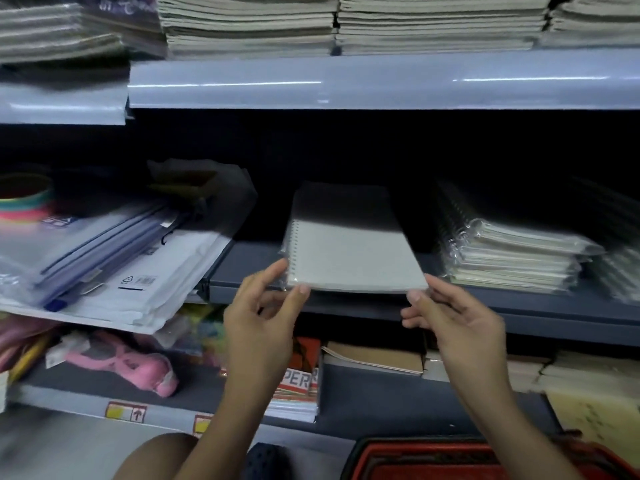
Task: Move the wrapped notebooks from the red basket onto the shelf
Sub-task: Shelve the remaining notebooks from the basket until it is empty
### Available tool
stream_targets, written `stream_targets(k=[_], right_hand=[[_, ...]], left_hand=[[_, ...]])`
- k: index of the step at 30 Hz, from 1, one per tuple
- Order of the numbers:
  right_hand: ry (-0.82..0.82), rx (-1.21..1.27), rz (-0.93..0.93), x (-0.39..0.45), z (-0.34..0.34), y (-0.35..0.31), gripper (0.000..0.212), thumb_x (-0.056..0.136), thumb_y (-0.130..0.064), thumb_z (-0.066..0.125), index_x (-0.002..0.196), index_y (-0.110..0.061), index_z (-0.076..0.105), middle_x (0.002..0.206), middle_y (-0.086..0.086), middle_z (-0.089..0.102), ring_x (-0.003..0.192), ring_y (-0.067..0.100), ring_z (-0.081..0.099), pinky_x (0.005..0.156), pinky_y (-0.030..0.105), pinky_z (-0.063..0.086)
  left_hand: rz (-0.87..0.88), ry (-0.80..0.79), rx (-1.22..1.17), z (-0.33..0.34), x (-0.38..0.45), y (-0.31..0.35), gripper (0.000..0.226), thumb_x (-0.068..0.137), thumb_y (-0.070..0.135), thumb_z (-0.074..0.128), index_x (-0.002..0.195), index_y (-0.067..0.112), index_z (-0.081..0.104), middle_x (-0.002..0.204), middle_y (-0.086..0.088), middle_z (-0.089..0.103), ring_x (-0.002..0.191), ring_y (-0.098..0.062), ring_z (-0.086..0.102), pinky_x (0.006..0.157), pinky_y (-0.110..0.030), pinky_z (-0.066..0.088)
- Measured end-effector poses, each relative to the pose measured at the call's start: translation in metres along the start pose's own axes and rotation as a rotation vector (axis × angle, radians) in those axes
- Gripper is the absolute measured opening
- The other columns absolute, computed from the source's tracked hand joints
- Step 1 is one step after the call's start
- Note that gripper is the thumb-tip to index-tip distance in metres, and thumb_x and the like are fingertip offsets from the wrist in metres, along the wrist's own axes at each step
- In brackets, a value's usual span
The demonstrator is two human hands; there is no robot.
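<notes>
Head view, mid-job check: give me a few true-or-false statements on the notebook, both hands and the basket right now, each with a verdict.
1. Both hands hold the wrapped notebook by its near corners. True: the left hand pinches the spiral-side corner and the right hand the other.
2. The notebook's spiral binding is on its right edge. False: it runs along the left edge.
3. A stack of wrapped spiral notebooks already lies on the middle shelf, right of the held one. True.
4. The red basket sits on the top shelf. False: it is low in the picture, below the hands.
5. The held notebook rests on top of that stack. False: it is apart from it, over the shelf's bare middle.
</notes>
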State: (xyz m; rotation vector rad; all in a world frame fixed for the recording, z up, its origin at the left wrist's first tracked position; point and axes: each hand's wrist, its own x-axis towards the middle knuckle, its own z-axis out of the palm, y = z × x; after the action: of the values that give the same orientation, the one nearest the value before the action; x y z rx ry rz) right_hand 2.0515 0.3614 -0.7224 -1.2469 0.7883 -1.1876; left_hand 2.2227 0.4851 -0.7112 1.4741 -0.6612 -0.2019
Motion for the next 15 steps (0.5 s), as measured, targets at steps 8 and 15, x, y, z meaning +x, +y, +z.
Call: stream_targets(k=[8, 15], right_hand=[[0.063, 0.015, 0.050, 0.040, 0.030, 0.005, 0.039, 0.088, -0.013, 0.074, 0.127, -0.012, 0.067, 0.076, 0.008, 0.071, 0.051, 0.018, 0.062, 0.046, 0.029, 0.056], [0.050, -0.011, 0.085, 0.048, 0.035, 0.006, 0.039, 0.091, -0.020, 0.073, 0.129, -0.019, 0.065, 0.068, 0.010, 0.064, 0.046, 0.020, 0.060, 0.041, 0.030, 0.053]], left_hand=[[0.033, 0.014, 0.127, 0.019, 0.059, -0.007, 0.032, 0.085, 0.031, 0.077, 0.116, 0.033, 0.070, 0.117, 0.018, 0.061, 0.086, -0.027, 0.064, 0.081, -0.039, 0.059], [0.043, 0.024, 0.143, 0.023, 0.066, -0.011, 0.038, 0.087, 0.031, 0.074, 0.125, 0.032, 0.066, 0.122, 0.010, 0.059, 0.067, -0.016, 0.059, 0.067, -0.031, 0.053]])
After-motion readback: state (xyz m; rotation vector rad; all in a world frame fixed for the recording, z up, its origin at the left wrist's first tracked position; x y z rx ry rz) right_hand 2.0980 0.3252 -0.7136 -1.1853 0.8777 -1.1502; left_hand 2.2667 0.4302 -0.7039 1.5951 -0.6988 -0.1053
